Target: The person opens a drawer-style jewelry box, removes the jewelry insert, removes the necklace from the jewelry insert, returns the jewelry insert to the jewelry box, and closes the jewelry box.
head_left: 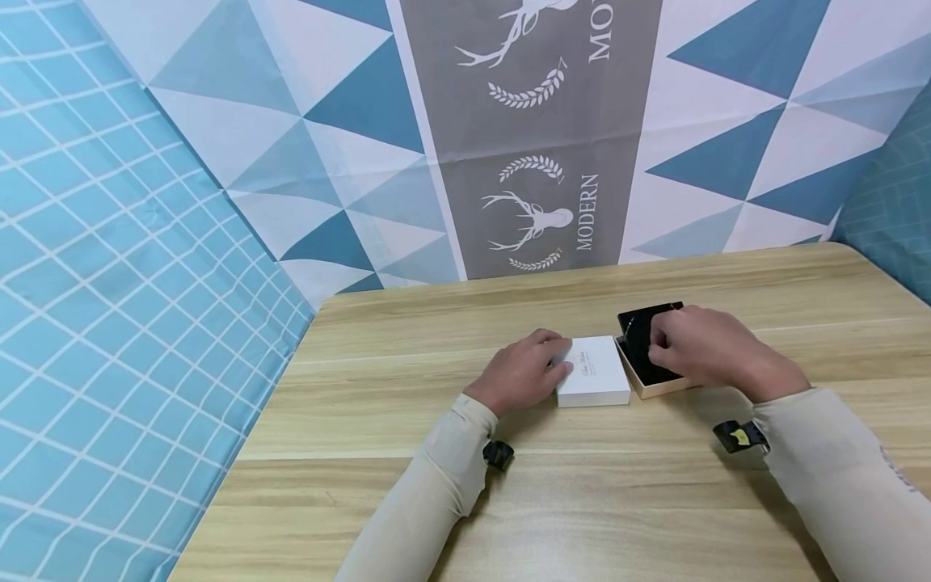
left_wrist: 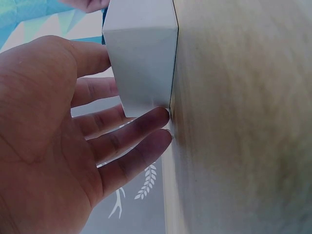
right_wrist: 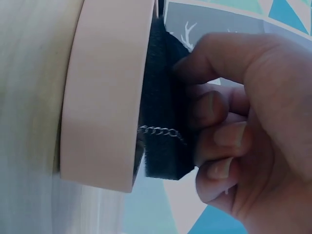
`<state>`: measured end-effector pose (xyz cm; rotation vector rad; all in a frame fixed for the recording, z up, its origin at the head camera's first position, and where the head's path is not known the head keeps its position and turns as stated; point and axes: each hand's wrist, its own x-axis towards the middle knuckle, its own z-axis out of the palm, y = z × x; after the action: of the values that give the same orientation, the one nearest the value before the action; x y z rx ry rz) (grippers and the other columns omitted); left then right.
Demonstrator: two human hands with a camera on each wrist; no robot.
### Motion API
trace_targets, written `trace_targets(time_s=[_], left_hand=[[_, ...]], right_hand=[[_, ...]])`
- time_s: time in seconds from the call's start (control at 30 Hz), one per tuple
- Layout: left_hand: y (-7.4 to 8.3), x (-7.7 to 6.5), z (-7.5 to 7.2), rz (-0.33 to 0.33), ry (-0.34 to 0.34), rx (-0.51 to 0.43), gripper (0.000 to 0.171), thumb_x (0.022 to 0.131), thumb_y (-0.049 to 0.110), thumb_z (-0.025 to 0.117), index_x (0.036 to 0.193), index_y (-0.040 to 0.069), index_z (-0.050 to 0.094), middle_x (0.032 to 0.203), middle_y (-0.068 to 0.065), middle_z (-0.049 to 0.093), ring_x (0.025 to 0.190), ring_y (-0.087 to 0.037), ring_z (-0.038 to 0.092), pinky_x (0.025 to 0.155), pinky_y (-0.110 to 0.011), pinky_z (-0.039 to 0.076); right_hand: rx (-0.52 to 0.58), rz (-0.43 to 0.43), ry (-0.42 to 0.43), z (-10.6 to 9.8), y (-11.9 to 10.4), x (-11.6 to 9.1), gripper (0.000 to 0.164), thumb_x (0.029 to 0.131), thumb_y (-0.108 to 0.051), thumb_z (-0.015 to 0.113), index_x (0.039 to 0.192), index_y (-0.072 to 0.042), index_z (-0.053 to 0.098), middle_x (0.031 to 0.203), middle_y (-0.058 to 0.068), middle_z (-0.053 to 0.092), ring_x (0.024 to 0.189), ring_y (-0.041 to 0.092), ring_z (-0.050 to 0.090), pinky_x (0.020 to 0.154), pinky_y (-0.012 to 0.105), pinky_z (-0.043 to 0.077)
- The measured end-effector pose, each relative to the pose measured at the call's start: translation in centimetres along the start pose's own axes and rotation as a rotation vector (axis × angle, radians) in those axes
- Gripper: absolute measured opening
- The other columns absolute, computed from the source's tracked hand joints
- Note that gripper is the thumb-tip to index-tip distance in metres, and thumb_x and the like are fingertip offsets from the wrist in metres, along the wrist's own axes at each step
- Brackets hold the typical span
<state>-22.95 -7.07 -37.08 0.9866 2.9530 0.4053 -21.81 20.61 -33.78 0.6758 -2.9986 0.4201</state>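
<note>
A white box lid with small printed lettering lies flat on the table. My left hand rests at its left side, fingers loosely spread; in the left wrist view the fingertips touch the white side. Just right of it stands an open, pale peach box with a black inside. Over that box my right hand pinches a black foam pad between thumb and curled fingers. The pad stands tilted, partly out of the box. A thin silver chain runs across it; its remainder is hidden.
The wood-grain table spreads out around the boxes. Behind it hangs a patterned cloth with deer heads and triangles. A blue checked cloth closes off the left side. Each wrist wears a small black device.
</note>
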Motion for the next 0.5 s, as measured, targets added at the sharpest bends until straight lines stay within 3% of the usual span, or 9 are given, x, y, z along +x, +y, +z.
trace_targets(time_s=[0.5], left_hand=[[0.01, 0.01, -0.06, 0.001, 0.002, -0.004, 0.044, 0.107, 0.035, 0.048, 0.147, 0.018, 0.053, 0.145, 0.000, 0.052, 0.130, -0.014, 0.052, 0.104, -0.033, 0.045]], right_hand=[[0.011, 0.014, 0.156, 0.47, 0.06, 0.55, 0.009, 0.090, -0.016, 0.061, 0.084, -0.011, 0.066, 0.065, -0.006, 0.055, 0.058, 0.012, 0.050, 0.052, 0.033, 0.042]])
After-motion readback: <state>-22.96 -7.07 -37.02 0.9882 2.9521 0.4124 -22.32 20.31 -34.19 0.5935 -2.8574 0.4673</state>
